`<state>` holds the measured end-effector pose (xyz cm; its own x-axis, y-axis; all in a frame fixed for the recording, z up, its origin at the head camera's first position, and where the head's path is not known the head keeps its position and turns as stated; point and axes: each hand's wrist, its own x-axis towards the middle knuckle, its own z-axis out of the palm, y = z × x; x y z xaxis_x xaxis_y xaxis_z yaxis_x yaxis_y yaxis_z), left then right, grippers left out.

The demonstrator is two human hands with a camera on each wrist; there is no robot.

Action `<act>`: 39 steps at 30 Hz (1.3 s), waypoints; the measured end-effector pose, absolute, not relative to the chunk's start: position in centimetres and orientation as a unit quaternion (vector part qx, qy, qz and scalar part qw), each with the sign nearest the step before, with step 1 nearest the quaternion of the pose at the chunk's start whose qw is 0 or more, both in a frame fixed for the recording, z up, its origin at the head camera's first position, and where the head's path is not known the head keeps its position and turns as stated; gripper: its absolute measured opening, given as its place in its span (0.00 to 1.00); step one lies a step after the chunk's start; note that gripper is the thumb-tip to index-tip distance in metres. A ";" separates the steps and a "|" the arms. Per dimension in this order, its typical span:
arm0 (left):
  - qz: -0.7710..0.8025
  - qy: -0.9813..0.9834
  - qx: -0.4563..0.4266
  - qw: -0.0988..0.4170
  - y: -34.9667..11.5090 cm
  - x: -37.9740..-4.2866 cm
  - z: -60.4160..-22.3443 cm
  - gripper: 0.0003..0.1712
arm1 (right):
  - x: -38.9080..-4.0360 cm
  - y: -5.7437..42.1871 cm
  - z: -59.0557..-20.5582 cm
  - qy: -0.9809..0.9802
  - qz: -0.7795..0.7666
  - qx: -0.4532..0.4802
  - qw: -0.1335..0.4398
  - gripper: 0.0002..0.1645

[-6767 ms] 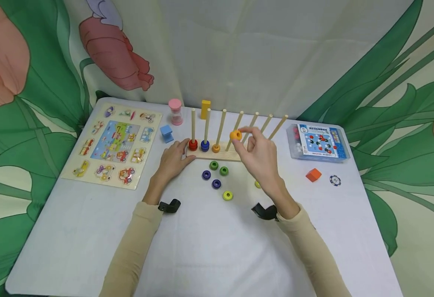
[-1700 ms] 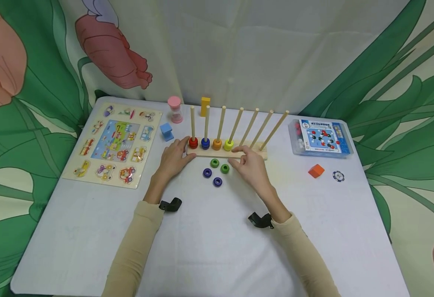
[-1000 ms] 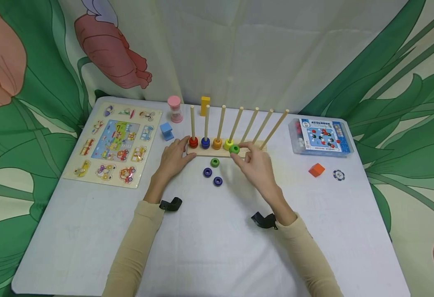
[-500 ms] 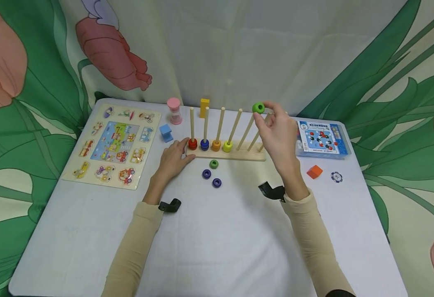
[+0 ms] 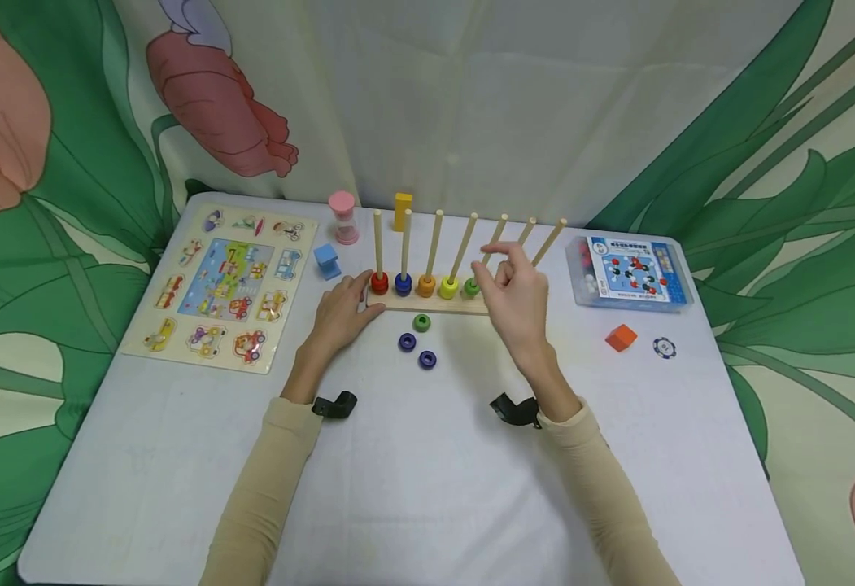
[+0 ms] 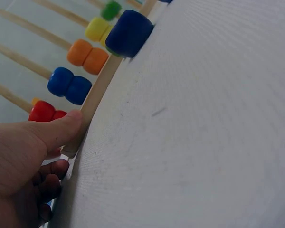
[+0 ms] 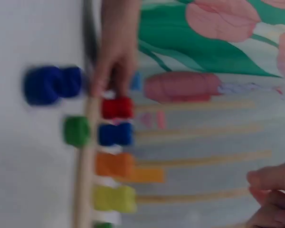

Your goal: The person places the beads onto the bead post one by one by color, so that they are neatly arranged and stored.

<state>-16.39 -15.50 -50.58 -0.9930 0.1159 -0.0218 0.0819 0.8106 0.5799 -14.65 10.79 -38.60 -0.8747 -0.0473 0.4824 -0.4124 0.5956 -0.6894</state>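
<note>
A wooden peg rack stands mid-table with several upright pegs. Pairs of red beads, blue beads, orange beads and yellow beads sit low on its first pegs. A green bead is on the fifth peg, partly behind my right hand. That hand hovers before the right pegs, thumb and index apart with nothing between them. My left hand grips the rack's left end, thumb on its front edge. Another green bead and two dark blue beads lie before the rack.
A picture puzzle board lies at the left. Behind the rack stand a pink hourglass and a yellow block; a light blue block is beside them. A plastic case, orange block and round chip are at right.
Orange and yellow beads have gone onto their pegs. My right hand lifted a green bead from the table and let it down the fifth peg. The left hand keeps its hold.
</note>
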 end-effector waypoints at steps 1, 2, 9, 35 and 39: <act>0.302 0.951 0.053 0.028 -15.5 -16.4 -50.6 0.41 | -14.5 10.4 -39.5 -0.875 0.426 0.136 0.183 0.13; 0.302 0.951 0.053 0.028 -15.5 -16.4 -50.6 0.41 | -14.3 10.0 -40.4 -0.884 0.421 0.140 0.150 0.12; 0.301 0.952 0.053 0.024 -15.4 -16.4 -50.6 0.41 | -14.8 7.8 -45.8 -0.919 0.353 0.155 -0.080 0.18; 0.299 0.953 0.048 0.027 -15.4 -16.3 -50.4 0.41 | -15.8 12.5 -32.8 -0.888 0.371 0.122 0.242 0.24; 0.304 0.951 0.051 0.026 -15.4 -16.3 -50.4 0.41 | -16.6 13.0 -32.5 -0.900 0.359 0.104 0.223 0.25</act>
<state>-16.32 -15.37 -50.44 -0.9935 0.1125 -0.0177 0.0814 0.8101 0.5806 -16.59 12.99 -32.51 -0.8791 -0.0281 0.4759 -0.3480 0.7200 -0.6004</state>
